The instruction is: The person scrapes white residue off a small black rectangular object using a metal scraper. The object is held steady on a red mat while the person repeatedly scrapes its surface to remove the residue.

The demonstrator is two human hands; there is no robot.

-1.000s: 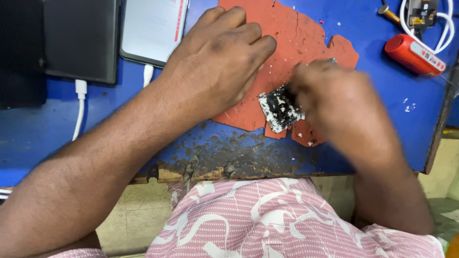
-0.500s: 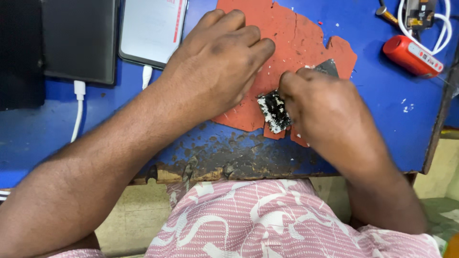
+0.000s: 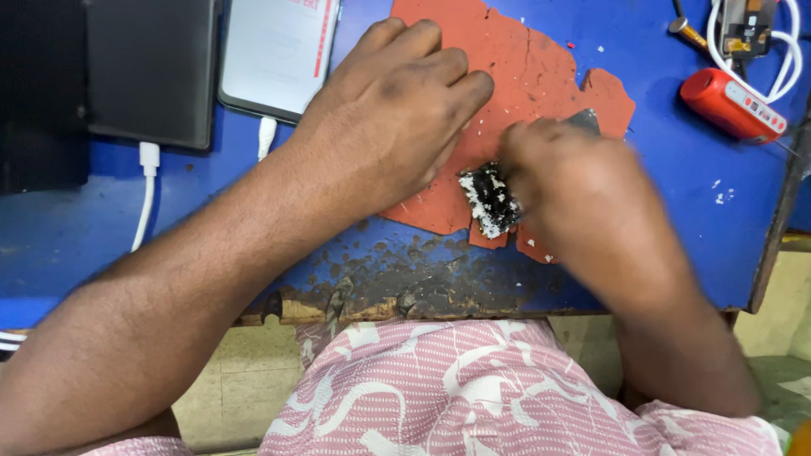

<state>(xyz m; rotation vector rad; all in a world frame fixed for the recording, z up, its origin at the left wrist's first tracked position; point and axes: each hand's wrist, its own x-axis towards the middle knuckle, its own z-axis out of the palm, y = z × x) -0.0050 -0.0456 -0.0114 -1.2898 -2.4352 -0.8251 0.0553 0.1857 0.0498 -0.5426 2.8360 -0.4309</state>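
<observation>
My left hand point(image 3: 397, 110) lies palm down on a torn red-orange mat point(image 3: 541, 67), fingers pressed together. Just right of it sits a small black piece point(image 3: 490, 198) flecked with white crumbs, lying on the mat's front edge. My right hand point(image 3: 583, 194) is blurred with motion, closed around a thin dark tool whose end point(image 3: 585, 121) sticks out past the knuckles, and it touches the black piece. What my left palm covers is hidden.
The blue worktable point(image 3: 127, 236) has a chipped front edge. A white phone point(image 3: 274, 51) and a dark tablet point(image 3: 152, 67) lie at the back left with white cables point(image 3: 145, 181). A red cylindrical tool point(image 3: 731, 105) and coiled white cable point(image 3: 773, 34) sit at the right.
My right hand has shifted slightly left and forward over the black piece in a rubbing motion. My left hand stays pressed on the mat.
</observation>
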